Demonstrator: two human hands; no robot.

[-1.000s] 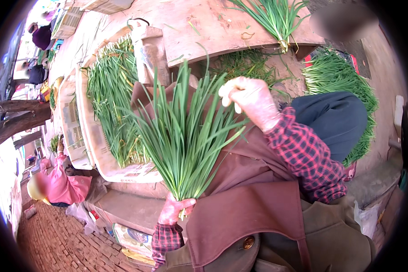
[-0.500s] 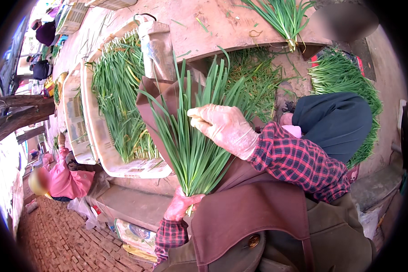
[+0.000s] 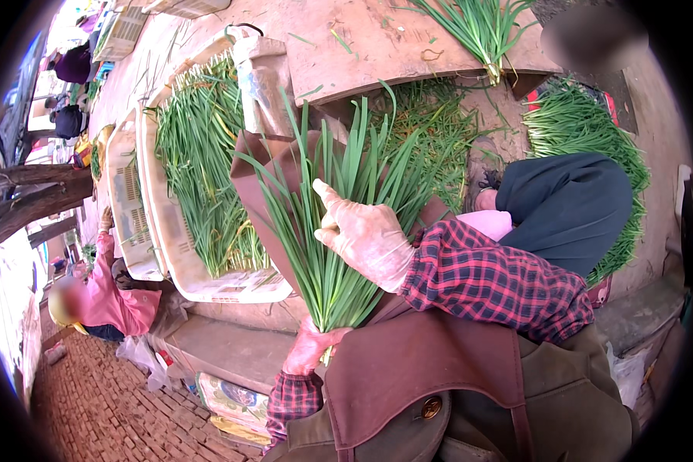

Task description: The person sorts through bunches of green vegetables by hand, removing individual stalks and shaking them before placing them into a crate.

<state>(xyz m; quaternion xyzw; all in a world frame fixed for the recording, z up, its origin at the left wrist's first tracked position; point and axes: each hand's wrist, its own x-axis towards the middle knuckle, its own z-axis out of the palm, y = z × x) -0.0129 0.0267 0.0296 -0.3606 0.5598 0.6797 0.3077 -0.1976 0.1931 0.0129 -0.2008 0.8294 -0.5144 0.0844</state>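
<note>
Brick floor, leaf-strewn board, hands at greens

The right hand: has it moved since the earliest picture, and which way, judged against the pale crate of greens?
Yes. The right hand has moved left and down the picture, nearer the pale crate of greens.

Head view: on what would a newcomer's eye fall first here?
A large green bunch fans out at the centre, its lower end in the left hand, the right hand in front of it. Next come the pale crate of greens at left and a checked sleeve right of centre.
</note>
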